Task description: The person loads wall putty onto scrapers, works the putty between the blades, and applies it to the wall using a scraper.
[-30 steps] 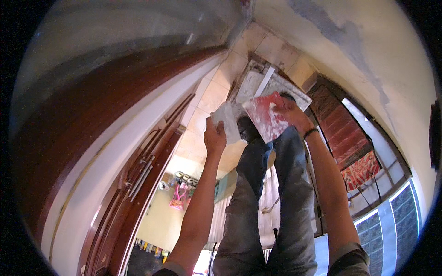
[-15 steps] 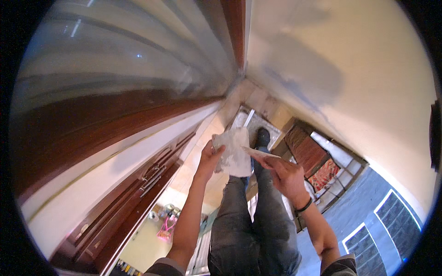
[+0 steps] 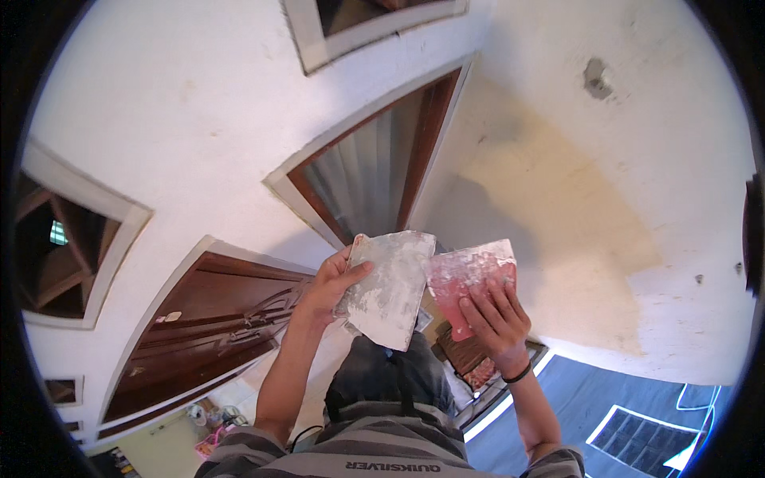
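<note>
At the frame's center, a person's left hand (image 3: pixel 328 288) grips a plaster-smeared grey board (image 3: pixel 388 288), fingers wrapped round its left edge. Just right of it, the right hand (image 3: pixel 496 319) holds a red trowel (image 3: pixel 470 279) caked with white plaster, its edge touching the board, against a white wall (image 3: pixel 637 159).

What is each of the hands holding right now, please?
Left hand: closed on a grey, plaster-smeared flat plate.
Right hand: closed on a red, plaster-smeared flat scraper.
</note>
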Demonstrator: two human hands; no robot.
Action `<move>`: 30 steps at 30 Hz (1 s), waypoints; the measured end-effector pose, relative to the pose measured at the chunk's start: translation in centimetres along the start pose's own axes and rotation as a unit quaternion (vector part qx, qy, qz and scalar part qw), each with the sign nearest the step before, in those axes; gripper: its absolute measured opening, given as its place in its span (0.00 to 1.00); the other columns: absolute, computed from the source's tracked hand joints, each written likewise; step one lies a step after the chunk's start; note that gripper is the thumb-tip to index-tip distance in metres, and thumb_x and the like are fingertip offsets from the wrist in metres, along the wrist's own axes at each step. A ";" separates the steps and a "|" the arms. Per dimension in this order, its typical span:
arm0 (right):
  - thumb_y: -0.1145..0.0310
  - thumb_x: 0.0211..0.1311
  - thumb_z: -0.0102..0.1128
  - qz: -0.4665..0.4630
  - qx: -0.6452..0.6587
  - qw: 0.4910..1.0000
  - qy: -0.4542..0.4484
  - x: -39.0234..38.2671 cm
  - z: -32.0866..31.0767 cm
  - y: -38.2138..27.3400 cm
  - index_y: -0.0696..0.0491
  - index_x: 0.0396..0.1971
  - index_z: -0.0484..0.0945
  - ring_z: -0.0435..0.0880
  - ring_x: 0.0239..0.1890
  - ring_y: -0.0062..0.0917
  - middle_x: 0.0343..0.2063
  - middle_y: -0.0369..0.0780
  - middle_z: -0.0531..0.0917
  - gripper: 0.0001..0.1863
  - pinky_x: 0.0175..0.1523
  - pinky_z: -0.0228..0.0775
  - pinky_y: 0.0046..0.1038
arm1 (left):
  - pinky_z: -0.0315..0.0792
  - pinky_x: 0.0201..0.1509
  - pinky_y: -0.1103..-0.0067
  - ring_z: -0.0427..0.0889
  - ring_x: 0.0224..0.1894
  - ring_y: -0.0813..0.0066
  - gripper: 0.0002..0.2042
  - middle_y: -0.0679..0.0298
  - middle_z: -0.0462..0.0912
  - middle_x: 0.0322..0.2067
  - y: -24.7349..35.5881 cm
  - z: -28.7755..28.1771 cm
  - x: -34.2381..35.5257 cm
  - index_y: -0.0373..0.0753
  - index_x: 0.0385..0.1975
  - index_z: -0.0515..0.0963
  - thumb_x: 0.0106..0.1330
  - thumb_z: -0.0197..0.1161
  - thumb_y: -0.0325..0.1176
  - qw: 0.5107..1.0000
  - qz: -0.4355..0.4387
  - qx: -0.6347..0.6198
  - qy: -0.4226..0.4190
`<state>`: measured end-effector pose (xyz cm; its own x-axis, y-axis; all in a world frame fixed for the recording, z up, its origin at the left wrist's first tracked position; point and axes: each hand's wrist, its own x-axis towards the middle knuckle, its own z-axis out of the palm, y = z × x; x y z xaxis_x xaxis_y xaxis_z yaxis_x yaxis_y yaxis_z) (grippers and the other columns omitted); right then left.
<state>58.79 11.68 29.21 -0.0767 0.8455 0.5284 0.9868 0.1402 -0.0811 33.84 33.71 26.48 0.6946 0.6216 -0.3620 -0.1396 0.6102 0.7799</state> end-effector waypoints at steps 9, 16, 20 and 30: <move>0.79 0.66 0.62 0.183 0.200 0.960 0.067 3.9 -6.4 -1.7 0.62 0.41 0.83 0.89 0.37 0.28 0.33 0.42 0.88 0.07 0.47 0.80 0.25 | 0.80 0.49 0.80 0.85 0.45 0.80 0.17 0.63 0.85 0.46 4.7 0.8 -2.5 0.32 0.58 0.75 0.72 0.64 0.26 0.997 0.070 0.013 -0.042; 0.80 0.65 0.62 0.340 0.432 0.832 -0.070 6.4 -9.0 2.7 0.59 0.56 0.75 0.76 0.38 0.10 0.41 0.31 0.81 0.19 0.40 0.70 0.16 | 0.78 0.50 0.81 0.83 0.45 0.81 0.17 0.65 0.85 0.46 5.3 3.7 -2.5 0.31 0.58 0.75 0.72 0.65 0.27 0.988 0.082 0.114 -0.070; 0.81 0.66 0.61 0.338 0.451 0.815 -0.135 7.2 -9.1 5.7 0.58 0.56 0.76 0.76 0.37 0.08 0.39 0.31 0.81 0.18 0.40 0.71 0.16 | 0.77 0.51 0.81 0.82 0.46 0.81 0.16 0.64 0.85 0.46 4.7 4.3 -1.7 0.31 0.57 0.75 0.71 0.65 0.26 0.983 0.090 0.133 -0.094; 0.76 0.65 0.62 0.450 0.736 0.472 -0.185 0.8 0.2 5.7 0.62 0.64 0.71 0.87 0.42 0.20 0.48 0.40 0.86 0.27 0.49 0.82 0.24 | 0.79 0.49 0.80 0.84 0.46 0.81 0.16 0.63 0.85 0.46 2.1 4.3 -0.4 0.31 0.55 0.76 0.70 0.65 0.27 0.991 -0.030 0.113 -0.061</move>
<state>64.36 13.25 28.99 -0.0093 0.8977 -0.4405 -0.5021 -0.3851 -0.7743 36.26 32.65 30.48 0.7794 0.5142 -0.3579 0.0566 0.5112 0.8576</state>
